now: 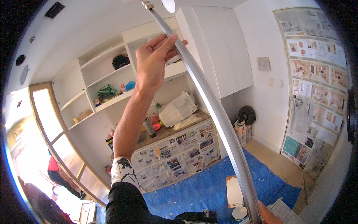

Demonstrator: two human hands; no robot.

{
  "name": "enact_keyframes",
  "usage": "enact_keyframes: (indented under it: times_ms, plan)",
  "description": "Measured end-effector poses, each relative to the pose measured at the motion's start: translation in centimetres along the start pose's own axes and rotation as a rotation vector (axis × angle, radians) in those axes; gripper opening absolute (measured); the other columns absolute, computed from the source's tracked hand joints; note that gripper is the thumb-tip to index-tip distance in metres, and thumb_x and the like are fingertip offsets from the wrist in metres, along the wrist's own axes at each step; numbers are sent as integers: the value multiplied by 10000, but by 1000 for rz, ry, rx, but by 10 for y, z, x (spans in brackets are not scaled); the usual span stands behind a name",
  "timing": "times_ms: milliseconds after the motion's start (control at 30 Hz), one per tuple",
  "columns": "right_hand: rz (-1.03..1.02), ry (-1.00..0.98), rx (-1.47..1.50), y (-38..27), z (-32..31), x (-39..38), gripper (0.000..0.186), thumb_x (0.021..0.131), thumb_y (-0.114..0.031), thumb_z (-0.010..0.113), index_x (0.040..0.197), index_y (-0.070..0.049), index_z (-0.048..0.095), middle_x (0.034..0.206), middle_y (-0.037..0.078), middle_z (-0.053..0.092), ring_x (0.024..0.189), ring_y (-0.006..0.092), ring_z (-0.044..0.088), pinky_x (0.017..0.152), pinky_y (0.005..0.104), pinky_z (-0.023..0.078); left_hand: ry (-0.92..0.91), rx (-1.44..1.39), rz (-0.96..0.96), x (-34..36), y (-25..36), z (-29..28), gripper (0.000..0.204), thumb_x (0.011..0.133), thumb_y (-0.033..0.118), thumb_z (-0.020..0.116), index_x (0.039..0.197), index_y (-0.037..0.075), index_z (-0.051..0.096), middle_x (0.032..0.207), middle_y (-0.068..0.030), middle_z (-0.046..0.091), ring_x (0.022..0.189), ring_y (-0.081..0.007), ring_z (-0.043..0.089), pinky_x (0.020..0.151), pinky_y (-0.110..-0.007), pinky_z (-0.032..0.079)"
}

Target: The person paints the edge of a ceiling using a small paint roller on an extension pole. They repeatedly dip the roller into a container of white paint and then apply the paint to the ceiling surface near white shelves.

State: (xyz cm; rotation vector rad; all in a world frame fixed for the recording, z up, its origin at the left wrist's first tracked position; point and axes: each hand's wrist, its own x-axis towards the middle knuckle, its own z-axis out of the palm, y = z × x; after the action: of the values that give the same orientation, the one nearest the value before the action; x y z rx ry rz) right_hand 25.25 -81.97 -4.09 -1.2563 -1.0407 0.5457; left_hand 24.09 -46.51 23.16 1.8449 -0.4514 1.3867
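Note:
A long silver-grey pole (214,106) runs from the ceiling area at the top down to the lower right. My left hand (154,61) is raised high, thumb on the front of the pole and fingers around behind it. Low at the bottom edge, my right hand (269,214) wraps the pole's lower part; most of its fingers are hidden. At the pole's upper end sits a small tan block-like piece (147,5), too small to make out, close to a white round fitting (169,5) on the ceiling.
White open shelves (108,71) and a closed cabinet (220,48) line the wall. Below is a cluttered counter (175,132) with newspaper on its front. A blue sheet (186,194) covers the floor, with a white can (239,212) on it. Another person (59,173) is beyond the framed opening.

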Motion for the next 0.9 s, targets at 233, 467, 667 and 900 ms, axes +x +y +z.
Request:
enact_keyframes:
  times_ms: [233,467,667,900]
  plan:
    - [-115,-19,-2,0,17,13,528,930,-141,513,1400,12,328,835,22,580,515,20,375,446,202,293,34,2,-9,3,2,-19,324,878,99,609,1073,-153,549,980,-179,630,898,-247,659,803,-314,549]
    - [-111,-39,74,-1,48,80,541,949,-126,495,1428,-13,272,611,-42,459,460,22,350,414,195,275,74,-43,-39,40,-41,-70,274,866,57,591,1042,-150,563,958,-185,625,877,-259,664,754,-308,551]
    - [-146,-51,83,31,69,188,539,955,-119,489,1444,-79,266,564,-45,409,433,29,356,386,198,290,150,-83,-91,79,-130,-124,213,843,19,581,976,-148,570,933,-197,618,823,-284,672,723,-323,561]
    - [-36,-124,186,54,104,340,554,962,-137,453,1456,-86,206,544,-23,421,405,39,361,363,224,310,240,-96,-200,144,-246,-209,158,804,-23,583,902,-146,570,870,-205,612,776,-311,676,685,-325,587]
